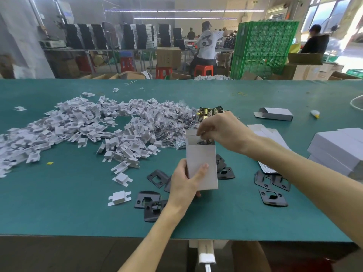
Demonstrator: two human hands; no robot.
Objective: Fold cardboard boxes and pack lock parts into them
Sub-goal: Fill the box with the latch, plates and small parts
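Note:
My left hand (185,182) grips the lower part of an upright white cardboard box (201,160), thumb across its front. The box's top is open. My right hand (218,130) is at the opening, fingers curled and pinching a small clear bag of dark lock parts (204,141) that sits partly inside the box. Black metal strike plates (155,201) lie on the green table (78,213) around the box. A brass latch part (211,111) lies just behind my right hand.
A large heap of white plastic inserts (82,130) and bagged screws (172,122) covers the left and middle. Flat white box blanks (337,148) are stacked at right, a folded box (275,113) lies behind them. Other people work at benches beyond the table's far edge.

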